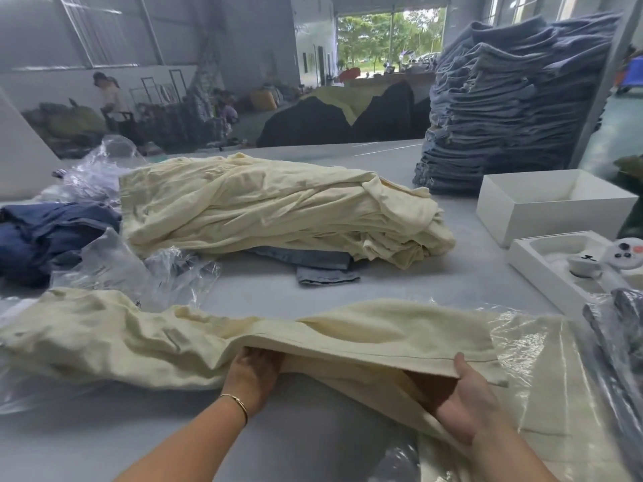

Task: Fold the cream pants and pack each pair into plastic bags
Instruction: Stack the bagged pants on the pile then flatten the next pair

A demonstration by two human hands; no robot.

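Observation:
A pair of cream pants [146, 346] lies stretched across the near table, its left part rumpled and its right end folded over. My left hand [255, 370] reaches under the folded edge near the middle, fingers hidden in the cloth. At the fold's right end my right hand [462, 398] pinches the layer, thumb on top and fingers beneath. Clear plastic bags [542, 360] lie under the right end, one holding folded cream cloth. A heap of cream pants [271, 207] fills the table's middle.
A tall stack of blue jeans [504, 102] stands at the back right. White boxes [553, 203] sit at the right edge. Dark blue garments [45, 234] and crumpled plastic [139, 273] lie on the left. A bagged dark garment [616, 328] lies far right.

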